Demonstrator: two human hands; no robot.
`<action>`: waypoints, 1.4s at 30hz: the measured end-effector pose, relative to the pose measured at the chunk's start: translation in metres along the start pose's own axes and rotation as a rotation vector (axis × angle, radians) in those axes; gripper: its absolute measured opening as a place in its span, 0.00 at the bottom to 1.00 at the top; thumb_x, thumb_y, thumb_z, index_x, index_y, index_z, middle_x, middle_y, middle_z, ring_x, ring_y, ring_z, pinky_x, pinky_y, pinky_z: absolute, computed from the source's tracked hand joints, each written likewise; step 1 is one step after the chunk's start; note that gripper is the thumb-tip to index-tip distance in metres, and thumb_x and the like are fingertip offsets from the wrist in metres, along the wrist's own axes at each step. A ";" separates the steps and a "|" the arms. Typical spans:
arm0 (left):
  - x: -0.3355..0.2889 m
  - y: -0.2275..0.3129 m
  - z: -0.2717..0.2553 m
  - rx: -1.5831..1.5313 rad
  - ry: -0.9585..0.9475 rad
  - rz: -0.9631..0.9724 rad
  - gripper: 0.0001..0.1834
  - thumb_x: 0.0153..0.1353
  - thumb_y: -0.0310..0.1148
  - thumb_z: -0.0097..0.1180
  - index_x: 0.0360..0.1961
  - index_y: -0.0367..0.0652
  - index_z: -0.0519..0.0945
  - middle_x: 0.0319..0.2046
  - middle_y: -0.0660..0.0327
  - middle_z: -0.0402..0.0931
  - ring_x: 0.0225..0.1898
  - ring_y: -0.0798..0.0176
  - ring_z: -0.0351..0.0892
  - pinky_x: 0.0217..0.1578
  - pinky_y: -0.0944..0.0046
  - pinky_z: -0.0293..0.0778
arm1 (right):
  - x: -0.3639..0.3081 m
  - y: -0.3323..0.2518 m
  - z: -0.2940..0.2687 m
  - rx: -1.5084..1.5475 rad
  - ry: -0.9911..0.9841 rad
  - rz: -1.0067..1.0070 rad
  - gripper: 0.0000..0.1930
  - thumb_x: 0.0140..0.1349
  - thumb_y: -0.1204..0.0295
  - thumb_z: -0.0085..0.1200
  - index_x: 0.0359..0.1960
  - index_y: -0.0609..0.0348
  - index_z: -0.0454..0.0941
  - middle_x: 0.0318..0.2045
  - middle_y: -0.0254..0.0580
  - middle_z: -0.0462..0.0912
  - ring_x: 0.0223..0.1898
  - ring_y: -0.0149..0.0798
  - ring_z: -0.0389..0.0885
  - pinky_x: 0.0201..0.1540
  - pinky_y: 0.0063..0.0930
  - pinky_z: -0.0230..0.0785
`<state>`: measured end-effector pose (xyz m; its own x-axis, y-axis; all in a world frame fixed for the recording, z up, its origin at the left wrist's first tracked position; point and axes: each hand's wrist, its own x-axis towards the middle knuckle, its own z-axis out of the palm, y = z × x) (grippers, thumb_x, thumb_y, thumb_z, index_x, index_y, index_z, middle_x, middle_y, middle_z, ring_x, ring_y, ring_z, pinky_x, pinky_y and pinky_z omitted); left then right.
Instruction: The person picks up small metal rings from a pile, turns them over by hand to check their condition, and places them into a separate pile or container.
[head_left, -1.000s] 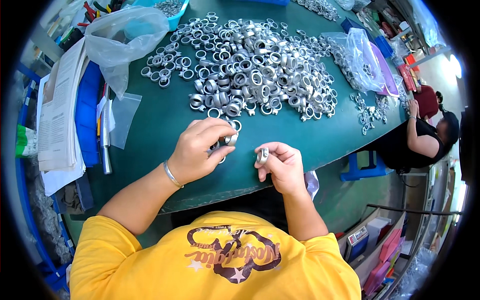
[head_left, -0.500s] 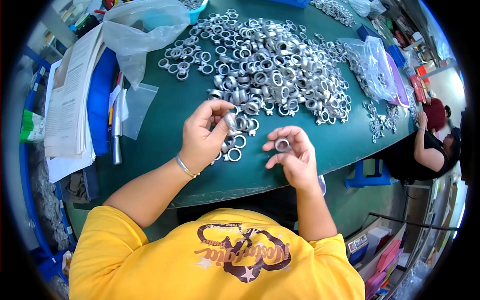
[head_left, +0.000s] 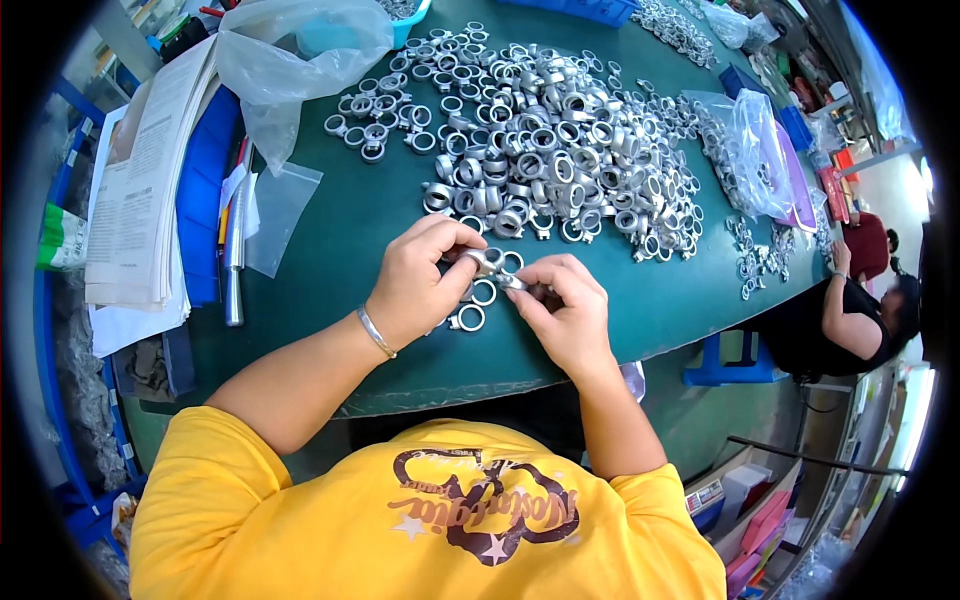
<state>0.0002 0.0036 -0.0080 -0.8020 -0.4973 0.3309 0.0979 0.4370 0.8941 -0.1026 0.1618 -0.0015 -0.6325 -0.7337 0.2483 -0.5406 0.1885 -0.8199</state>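
Observation:
My left hand (head_left: pixel 415 283) pinches a grey metal ring clamp (head_left: pixel 487 260) between thumb and fingertips. Close beside it, my right hand (head_left: pixel 568 318) has its thumb and fingers closed on another metal ring clamp (head_left: pixel 511 282), partly hidden by the fingers. The two clamps meet or nearly meet; which, I cannot tell. A few loose ring clamps (head_left: pixel 469 318) lie on the green table just under my hands. Beyond them spreads a large heap of the same clamps (head_left: pixel 565 165).
Left on the green table (head_left: pixel 330 350) are stacked papers (head_left: pixel 145 200), a blue bin (head_left: pixel 200 200), a metal rod-like tool (head_left: pixel 235 265) and plastic bags (head_left: pixel 290 70). More clamps and a bag (head_left: pixel 760 155) lie right. Another person (head_left: pixel 855 320) sits beyond a blue stool (head_left: pixel 735 360).
My right hand has moved left and slightly up, bringing its clamp to the one in my left hand. Its spread fingers have closed. The camera view has shifted slightly.

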 end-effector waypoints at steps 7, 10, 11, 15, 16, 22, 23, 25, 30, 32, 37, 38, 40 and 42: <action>0.000 -0.001 0.000 0.015 0.003 0.004 0.07 0.51 0.16 0.56 0.33 0.35 0.78 0.30 0.61 0.75 0.29 0.69 0.77 0.31 0.72 0.73 | -0.016 -0.001 -0.013 0.503 0.058 0.106 0.09 0.51 0.85 0.61 0.34 0.66 0.79 0.34 0.38 0.77 0.29 0.27 0.78 0.26 0.17 0.72; 0.000 -0.002 0.000 0.021 0.000 0.001 0.07 0.51 0.16 0.56 0.32 0.35 0.78 0.30 0.61 0.75 0.28 0.69 0.77 0.31 0.72 0.73 | -0.018 0.002 -0.014 0.662 0.040 0.147 0.09 0.53 0.85 0.59 0.36 0.68 0.78 0.37 0.41 0.77 0.30 0.29 0.79 0.25 0.18 0.73; 0.000 -0.002 0.000 0.019 0.001 -0.004 0.07 0.51 0.16 0.56 0.32 0.35 0.78 0.30 0.61 0.75 0.28 0.69 0.77 0.31 0.72 0.73 | -0.019 0.004 -0.014 0.701 0.032 0.141 0.08 0.54 0.85 0.58 0.37 0.68 0.78 0.38 0.42 0.77 0.30 0.30 0.79 0.24 0.18 0.73; -0.001 -0.003 -0.001 -0.015 0.023 -0.054 0.07 0.54 0.17 0.54 0.35 0.36 0.78 0.30 0.63 0.76 0.29 0.72 0.76 0.32 0.73 0.73 | -0.022 0.020 -0.016 1.226 -0.088 0.460 0.10 0.59 0.80 0.53 0.42 0.69 0.75 0.45 0.56 0.76 0.32 0.37 0.81 0.22 0.22 0.74; -0.002 -0.004 -0.001 -0.055 0.043 -0.100 0.07 0.56 0.18 0.52 0.36 0.36 0.78 0.30 0.63 0.76 0.29 0.73 0.75 0.32 0.73 0.73 | -0.019 0.018 -0.018 1.302 -0.100 0.428 0.11 0.59 0.79 0.52 0.43 0.69 0.74 0.45 0.56 0.76 0.32 0.38 0.81 0.21 0.22 0.74; 0.001 -0.008 -0.002 -0.137 0.041 -0.201 0.07 0.60 0.20 0.47 0.37 0.36 0.77 0.30 0.64 0.77 0.29 0.75 0.75 0.32 0.74 0.72 | 0.007 0.020 -0.032 0.635 -0.256 0.412 0.06 0.55 0.82 0.54 0.35 0.64 0.78 0.35 0.42 0.78 0.31 0.34 0.78 0.20 0.20 0.65; 0.000 -0.009 -0.002 -0.127 0.038 -0.198 0.07 0.60 0.20 0.47 0.37 0.36 0.77 0.29 0.64 0.77 0.29 0.75 0.75 0.32 0.74 0.72 | 0.018 0.008 -0.024 0.121 -0.187 -0.100 0.08 0.53 0.85 0.55 0.32 0.59 0.81 0.30 0.35 0.78 0.29 0.34 0.77 0.26 0.25 0.69; 0.000 -0.009 -0.002 -0.118 0.037 -0.192 0.07 0.60 0.20 0.47 0.37 0.36 0.77 0.29 0.64 0.77 0.29 0.75 0.75 0.31 0.74 0.72 | 0.024 0.004 -0.017 -0.309 -0.222 -0.240 0.13 0.49 0.84 0.56 0.36 0.54 0.81 0.28 0.38 0.76 0.30 0.42 0.78 0.32 0.31 0.71; 0.000 -0.009 -0.002 -0.104 0.038 -0.183 0.07 0.60 0.20 0.47 0.37 0.36 0.77 0.27 0.64 0.77 0.28 0.76 0.75 0.30 0.74 0.71 | 0.021 0.002 -0.030 -0.421 -0.251 -0.283 0.11 0.48 0.80 0.60 0.35 0.56 0.81 0.28 0.42 0.76 0.29 0.46 0.78 0.32 0.35 0.71; 0.000 -0.009 -0.002 -0.081 0.037 -0.186 0.07 0.60 0.20 0.47 0.37 0.36 0.77 0.27 0.65 0.77 0.28 0.76 0.74 0.29 0.74 0.71 | 0.014 0.011 -0.034 -0.361 -0.242 -0.255 0.11 0.48 0.76 0.61 0.36 0.55 0.80 0.27 0.40 0.75 0.29 0.45 0.78 0.31 0.35 0.71; 0.000 -0.007 -0.001 -0.090 0.038 -0.197 0.07 0.60 0.21 0.48 0.36 0.37 0.78 0.26 0.66 0.76 0.27 0.76 0.73 0.28 0.75 0.70 | 0.003 0.004 -0.040 -0.261 -0.251 -0.104 0.11 0.52 0.71 0.62 0.37 0.56 0.80 0.28 0.41 0.75 0.29 0.47 0.77 0.32 0.36 0.71; 0.000 -0.007 -0.001 -0.093 0.036 -0.196 0.07 0.60 0.21 0.48 0.36 0.37 0.78 0.26 0.66 0.76 0.27 0.76 0.72 0.29 0.75 0.70 | 0.004 0.004 -0.039 -0.302 -0.241 -0.106 0.11 0.52 0.71 0.62 0.37 0.56 0.80 0.29 0.42 0.75 0.30 0.47 0.77 0.32 0.36 0.71; 0.000 -0.006 -0.001 -0.092 0.036 -0.200 0.07 0.60 0.21 0.48 0.36 0.37 0.78 0.26 0.66 0.76 0.27 0.76 0.72 0.29 0.75 0.70 | 0.007 0.002 -0.035 -0.383 -0.219 -0.114 0.11 0.52 0.72 0.62 0.38 0.56 0.80 0.30 0.42 0.75 0.30 0.48 0.78 0.32 0.36 0.71; 0.000 -0.006 -0.003 -0.085 0.040 -0.213 0.07 0.59 0.20 0.48 0.36 0.37 0.78 0.26 0.66 0.76 0.27 0.76 0.72 0.28 0.75 0.70 | 0.007 0.004 -0.034 -0.344 -0.259 -0.077 0.12 0.51 0.73 0.63 0.38 0.57 0.79 0.31 0.43 0.76 0.30 0.47 0.78 0.32 0.35 0.71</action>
<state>0.0015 -0.0013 -0.0123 -0.7857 -0.6021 0.1421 -0.0208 0.2553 0.9666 -0.1277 0.1794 0.0141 -0.4468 -0.8854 0.1283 -0.7616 0.3013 -0.5737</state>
